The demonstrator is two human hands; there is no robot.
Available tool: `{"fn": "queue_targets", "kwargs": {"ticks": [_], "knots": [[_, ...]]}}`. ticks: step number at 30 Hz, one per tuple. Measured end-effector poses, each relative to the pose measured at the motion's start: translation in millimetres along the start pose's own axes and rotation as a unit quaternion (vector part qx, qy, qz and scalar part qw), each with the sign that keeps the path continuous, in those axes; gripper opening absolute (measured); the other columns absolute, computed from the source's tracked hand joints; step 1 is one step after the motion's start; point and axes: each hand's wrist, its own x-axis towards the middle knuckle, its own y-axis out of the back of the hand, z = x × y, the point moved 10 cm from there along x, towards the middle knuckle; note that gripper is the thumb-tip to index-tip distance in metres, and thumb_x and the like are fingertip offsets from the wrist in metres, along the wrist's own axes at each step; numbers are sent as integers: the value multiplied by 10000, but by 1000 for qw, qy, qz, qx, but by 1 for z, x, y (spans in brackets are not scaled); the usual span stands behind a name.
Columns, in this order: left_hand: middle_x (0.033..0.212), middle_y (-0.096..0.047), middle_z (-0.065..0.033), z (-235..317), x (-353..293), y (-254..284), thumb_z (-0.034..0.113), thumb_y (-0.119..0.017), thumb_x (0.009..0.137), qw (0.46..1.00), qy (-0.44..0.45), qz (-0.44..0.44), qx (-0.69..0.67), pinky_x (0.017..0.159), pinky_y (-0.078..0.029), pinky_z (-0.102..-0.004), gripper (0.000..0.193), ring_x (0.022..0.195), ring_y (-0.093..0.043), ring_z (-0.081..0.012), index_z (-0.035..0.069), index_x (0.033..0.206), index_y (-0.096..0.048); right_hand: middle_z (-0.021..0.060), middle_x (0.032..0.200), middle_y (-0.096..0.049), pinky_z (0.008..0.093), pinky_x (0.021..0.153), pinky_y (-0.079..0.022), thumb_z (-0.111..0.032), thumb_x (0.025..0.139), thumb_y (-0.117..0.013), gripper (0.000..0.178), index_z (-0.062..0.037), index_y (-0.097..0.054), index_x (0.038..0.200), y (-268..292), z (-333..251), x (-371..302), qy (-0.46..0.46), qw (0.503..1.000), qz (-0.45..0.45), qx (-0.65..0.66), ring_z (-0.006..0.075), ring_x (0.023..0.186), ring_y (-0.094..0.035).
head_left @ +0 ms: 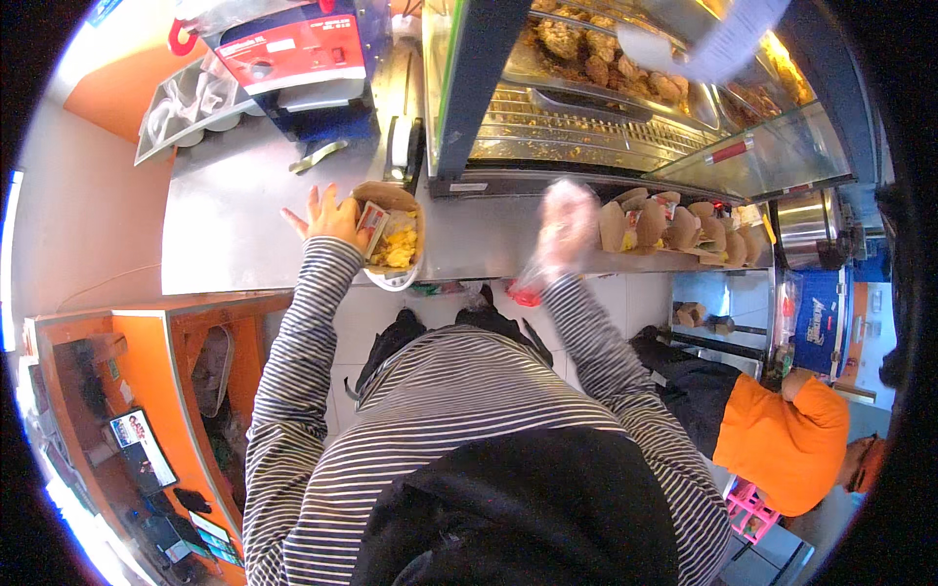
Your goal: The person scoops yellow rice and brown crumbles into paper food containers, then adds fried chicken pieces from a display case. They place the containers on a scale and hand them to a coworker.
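Note:
My left hand [330,217] is at the left rim of a brown cardboard food box [375,193], its fingers spread apart and its thumb side against the box. Yellow food pieces [399,249] and a small white-and-red packet [371,223] lie in that box, at the front edge of the metal counter [489,230]. My right hand [568,227] is over the counter's front edge, smeared by motion. A whitish, see-through covering, perhaps a plastic glove, shows around it; its fingers cannot be made out. Just right of it stands a row of open brown cardboard boxes [674,227].
A lit glass display case [586,122] holds fried food on trays. Metal tongs [319,154] lie beside a red-and-black machine [293,68]. A grey cup holder [186,107] stands back left. Orange shelving [147,337] is at the left; a person in orange [782,439] is at the right.

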Motion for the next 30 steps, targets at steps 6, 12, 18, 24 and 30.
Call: {"fn": "queue_targets", "kwargs": {"ticks": [6,12,18,24,30], "knots": [[1307,-471,-176,4,-36,58,285,-682,775,975,-19,166,-144,1056,-155,-608,254,1277,-362,-376,108,945,-618,207,1145,-545,427,912,-449,-317,796,-693,439,-96,-577,1157,36,-69,102,305,822,-4,-480,353,1086,-523],[1132,-581,-191,74,-73,95,155,-671,797,871,-186,176,-420,932,-408,-400,147,1054,-548,-307,45,881,-621,228,1235,-454,468,963,-372,-280,705,-765,346,-110,-642,980,30,-49,122,263,873,6,-411,400,1134,-439],[1157,-579,-130,160,-72,40,154,-578,904,650,-81,-146,-741,878,-457,-300,248,1023,-564,-174,21,1108,-528,126,1258,-480,475,1023,-303,-218,696,-749,218,-108,-630,842,57,-78,48,330,893,-54,-302,342,1193,-415],[1029,-617,-111,171,-91,6,186,-523,940,485,89,-200,-846,837,-509,-348,199,937,-623,-213,54,1088,-503,54,1249,-501,539,1077,-206,-221,698,-727,213,-156,-628,875,73,-108,-17,277,915,-120,-267,305,1190,-426],[964,-638,-96,170,-108,-6,194,-548,929,426,127,-192,-875,799,-542,-346,132,855,-650,-207,83,999,-536,91,1143,-580,494,1006,-346,-292,724,-743,304,-109,-634,940,63,-144,24,253,877,-322,-252,313,1054,-540]]}}
